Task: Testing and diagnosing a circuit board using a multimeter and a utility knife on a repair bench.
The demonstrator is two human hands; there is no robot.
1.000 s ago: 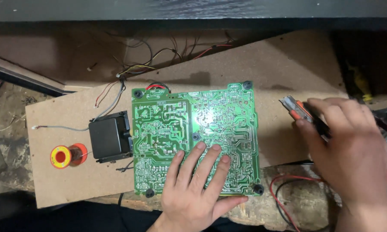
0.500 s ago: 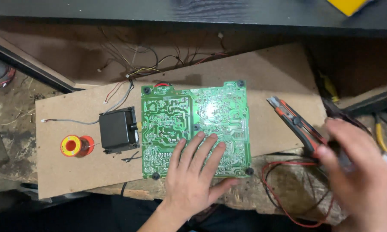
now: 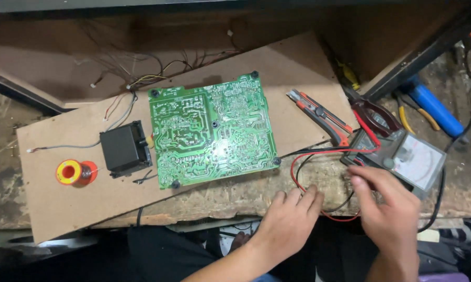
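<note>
The right hand (image 3: 389, 206) is smeared by motion blur, and the near corner of the analog multimeter (image 3: 403, 156) is hidden beneath it. Tools at the right edge are cut off.

red and black test leads (image 3: 319, 156) | looped loosely on bench under both hands' fingertips | analog multimeter (image 3: 405, 156) | flat, beside right fingers

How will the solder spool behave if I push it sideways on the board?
The solder spool lies on its side on the board, so it would probably roll rather than slide. It looks small, yet wound metal wire is likely heavy for its size. The loose wire end may drag or unwind a little.
</note>
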